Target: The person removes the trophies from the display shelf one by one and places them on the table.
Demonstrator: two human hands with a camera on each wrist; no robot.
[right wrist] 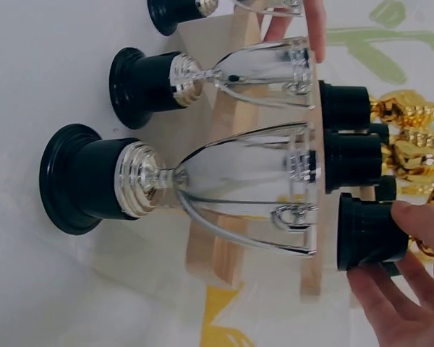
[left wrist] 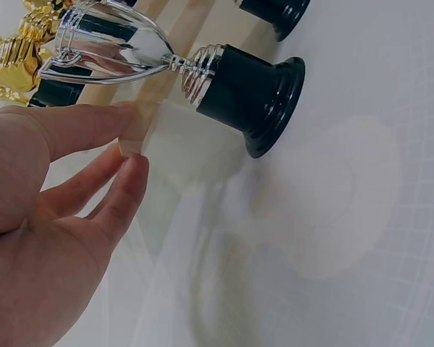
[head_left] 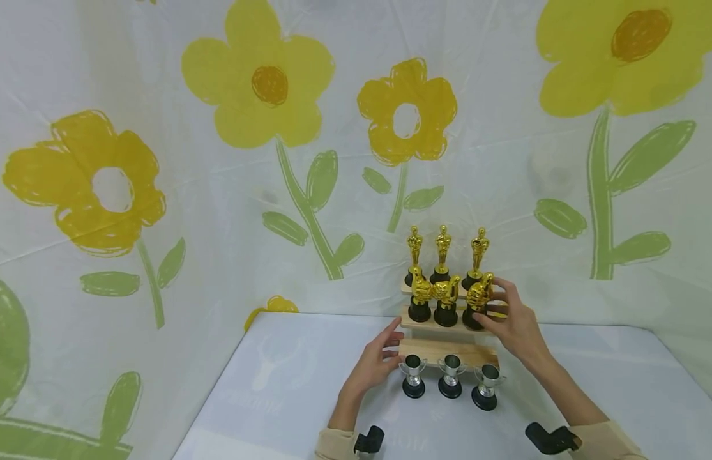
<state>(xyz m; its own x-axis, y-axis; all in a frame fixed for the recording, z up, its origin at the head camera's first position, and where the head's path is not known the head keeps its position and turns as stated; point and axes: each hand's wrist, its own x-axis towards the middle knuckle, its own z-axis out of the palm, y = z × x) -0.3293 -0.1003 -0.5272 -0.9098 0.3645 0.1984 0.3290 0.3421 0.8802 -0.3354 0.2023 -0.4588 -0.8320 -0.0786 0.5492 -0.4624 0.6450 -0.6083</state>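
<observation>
My right hand (head_left: 519, 322) grips a gold thumbs-up trophy (head_left: 477, 295) by its black base (right wrist: 369, 233), at the right end of the middle step (head_left: 433, 324) of a wooden stand. In the right wrist view a narrow gap shows between that base and the step. Two similar thumbs-up trophies stand left of it, one being the middle trophy (head_left: 446, 294). With thumb and fingertips, my left hand (head_left: 374, 365) pinches the left end of the stand's lowest step (left wrist: 134, 134). A silver cup (left wrist: 116, 47) stands close beside the left thumb.
Three gold figure statuettes, the right one (head_left: 479, 250) among them, stand on the top step. Three silver two-handled cups, including the right cup (head_left: 486, 385), stand on the white table (head_left: 275, 377) before the stand. A flower-printed curtain (head_left: 488, 172) hangs close behind.
</observation>
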